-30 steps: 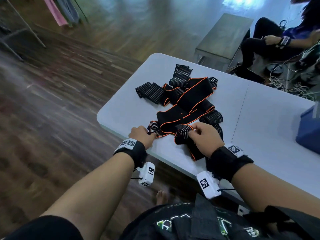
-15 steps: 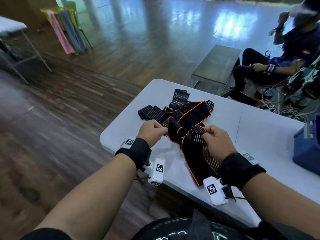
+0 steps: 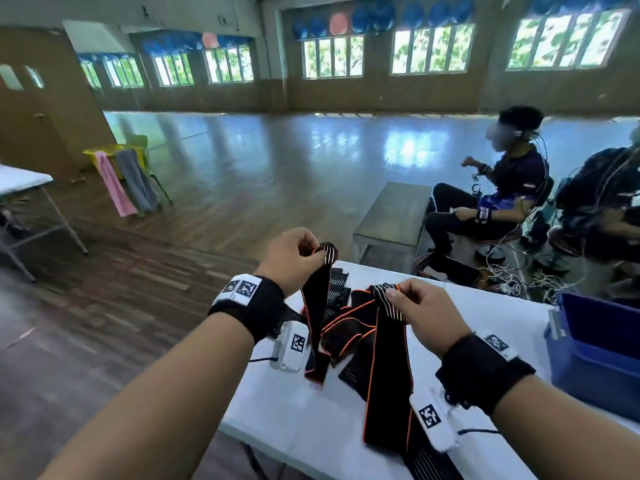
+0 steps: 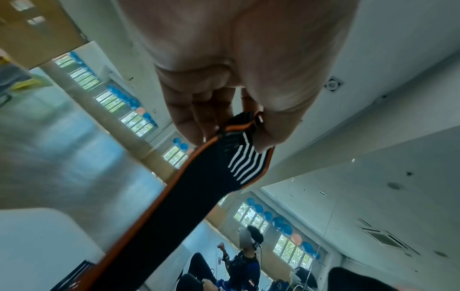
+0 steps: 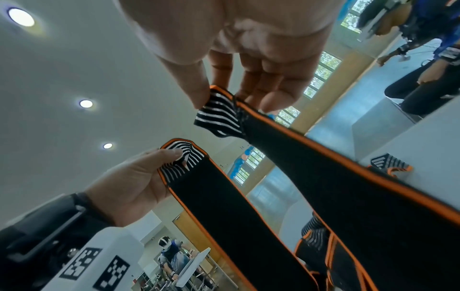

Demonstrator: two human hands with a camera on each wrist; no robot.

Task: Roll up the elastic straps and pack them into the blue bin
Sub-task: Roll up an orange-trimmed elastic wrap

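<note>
On the right edge of the head view stands the blue bin [image 3: 588, 362], resting on the white counter [image 3: 304, 427]; the part of its inside that shows holds no strap. The left hand [image 3: 294, 258] pinches one striped end of a black strap [image 3: 386, 372] with orange edging, held up above the counter. The right hand [image 3: 424, 315] pinches another striped end, lower and nearer the bin. Both lengths hang down into the heap of straps [image 3: 341, 327] on the counter between the two wrists; whether they are one strap cannot be told. Against the frame half a second earlier, both hands have risen clear of the heap and moved apart, and the camera has tilted up to show the hall windows.

In the left wrist view, the left hand [image 4: 231, 82] has thumb and fingers clamped on the striped tip of the strap [image 4: 159, 216], which runs down and away, taut.

In the right wrist view, the right hand [image 5: 248, 51] grips its striped end between thumb and fingertips. The left hand [image 5: 129, 187] appears below, pinching the other end. More straps lie on the counter [image 5: 428, 141] at right.
</note>
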